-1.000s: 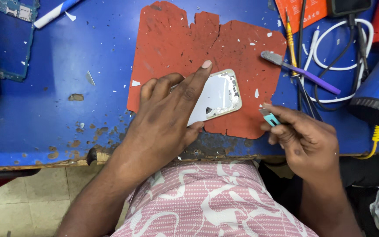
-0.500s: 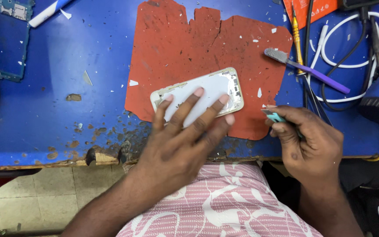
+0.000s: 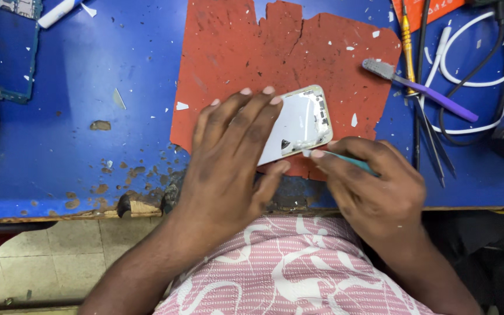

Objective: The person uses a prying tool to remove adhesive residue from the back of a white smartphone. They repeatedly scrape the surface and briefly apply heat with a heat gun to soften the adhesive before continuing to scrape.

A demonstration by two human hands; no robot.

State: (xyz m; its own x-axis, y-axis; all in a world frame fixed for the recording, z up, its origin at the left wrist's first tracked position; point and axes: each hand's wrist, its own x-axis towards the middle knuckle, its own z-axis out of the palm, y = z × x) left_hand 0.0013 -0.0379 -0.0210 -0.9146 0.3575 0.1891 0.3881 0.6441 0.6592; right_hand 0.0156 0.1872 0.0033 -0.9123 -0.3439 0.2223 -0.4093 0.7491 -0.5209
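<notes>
In the head view, a white phone shell (image 3: 300, 123) is seen lying on a torn red mat (image 3: 275, 64) that is spread on the blue tabletop (image 3: 88, 134). The left hand (image 3: 228, 157) is laid flat over the shell's left part, fingers spread and pressed down, so that only the right end of the shell is left uncovered. The right hand (image 3: 374, 189) is placed at the shell's four o'clock — a thin teal tool (image 3: 345, 158) is pinched between its thumb and fingers, and the tip is set against the shell's lower right edge. At two o'clock from the shell, a purple-handled brush (image 3: 421, 90) is found on the tabletop, with tweezers (image 3: 430, 137) and white cables (image 3: 468, 64) just beside it. At ten o'clock — well apart — a circuit board (image 3: 16, 52) and a white pen (image 3: 59, 11) are seen.
</notes>
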